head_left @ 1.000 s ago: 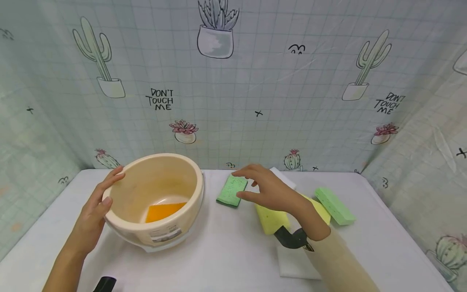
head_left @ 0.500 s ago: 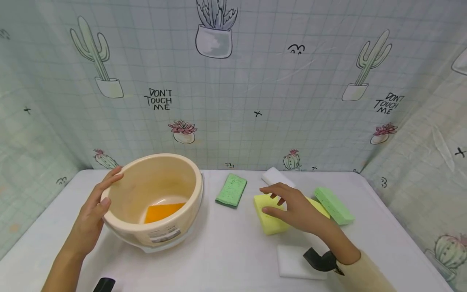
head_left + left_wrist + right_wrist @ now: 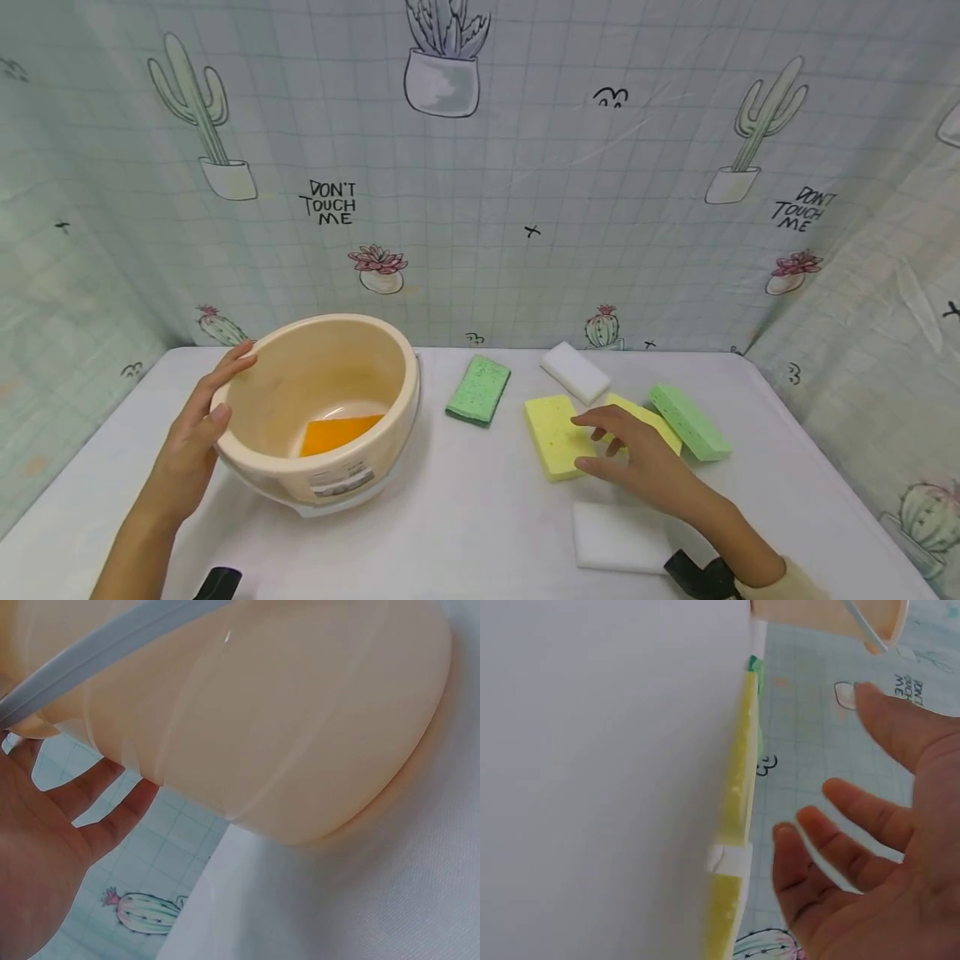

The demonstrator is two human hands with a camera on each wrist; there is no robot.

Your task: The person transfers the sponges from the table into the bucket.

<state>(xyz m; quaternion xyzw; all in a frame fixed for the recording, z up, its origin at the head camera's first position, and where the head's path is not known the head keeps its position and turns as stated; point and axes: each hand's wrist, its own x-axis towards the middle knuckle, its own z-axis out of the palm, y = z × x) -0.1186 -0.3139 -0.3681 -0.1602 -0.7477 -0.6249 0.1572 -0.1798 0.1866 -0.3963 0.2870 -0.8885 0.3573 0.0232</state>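
Observation:
A cream bucket (image 3: 255,400) stands at the left of the white table, with a flat orange piece (image 3: 337,435) inside. My left hand (image 3: 187,446) holds its left side, thumb and fingertips at the rim. The left wrist view shows those fingers spread against the bucket wall (image 3: 285,720). My right hand (image 3: 641,457) hovers, loosely bent and holding nothing, over two yellow sponges; the left one (image 3: 553,437) is mostly visible, the other (image 3: 648,417) partly covered. Beneath the wrist lies a white flat block (image 3: 618,537).
A green sponge (image 3: 478,390) lies right of the bucket. Farther back is a white block (image 3: 576,371), and a light green block (image 3: 690,421) lies at the right. A printed curtain (image 3: 480,208) hangs behind the table (image 3: 450,533).
My right hand has drawn back to the right and nearer, from above the green sponge to over the yellow ones. The left hand and bucket have stayed put.

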